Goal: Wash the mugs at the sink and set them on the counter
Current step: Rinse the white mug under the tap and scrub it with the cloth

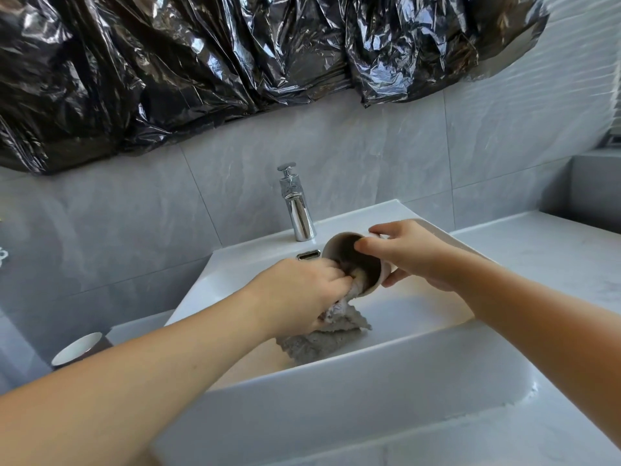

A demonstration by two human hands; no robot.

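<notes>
Over the white sink [336,381] my right hand [410,253] holds a pale mug [349,245] tilted on its side, mouth facing left and towards me. My left hand [299,290] grips a grey cloth [322,334] and pushes part of it into the mug's mouth; the rest of the cloth hangs down into the basin. A second mug [80,348], dark outside and white inside, stands upright on the counter to the left of the sink, partly behind my left forearm.
A chrome tap [297,206] rises behind the basin, just left of the held mug, with no water visible. A pale marble counter [537,257] stretches to the right of the sink. Black plastic sheeting [235,62] covers the wall above the grey tiles.
</notes>
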